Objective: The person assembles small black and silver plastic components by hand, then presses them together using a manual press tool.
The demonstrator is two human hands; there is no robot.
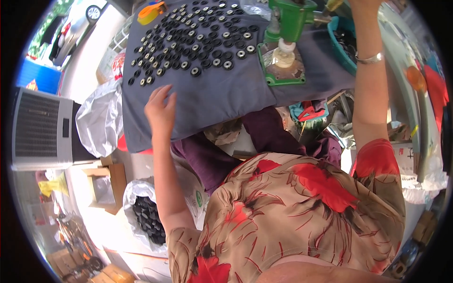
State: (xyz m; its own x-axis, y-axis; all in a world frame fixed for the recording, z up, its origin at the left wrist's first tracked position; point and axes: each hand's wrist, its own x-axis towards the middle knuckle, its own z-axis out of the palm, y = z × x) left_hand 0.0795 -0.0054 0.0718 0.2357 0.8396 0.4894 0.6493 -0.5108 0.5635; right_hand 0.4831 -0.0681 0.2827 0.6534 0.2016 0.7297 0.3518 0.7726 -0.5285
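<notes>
My left hand (160,107) hovers at the near left part of the grey cloth (222,99) on the table, fingers stretched and apart, with nothing visible in it. Just beyond its fingertips lie many small round black pieces (196,71), several with pale metal centres. At the top right, my right hand (364,3) is raised beside a green hand press (292,21); its fingers are cut off by the frame edge. The press stands on a green-framed base (286,83) with a white round part (283,56) in the middle.
A teal basin (332,35) of dark pieces sits right of the press. An orange tape dispenser (150,14) lies at the far left. On the floor are a white sack of black pieces (148,219), a cardboard box (115,188), a silver bag (101,118) and a grey vented unit (42,129).
</notes>
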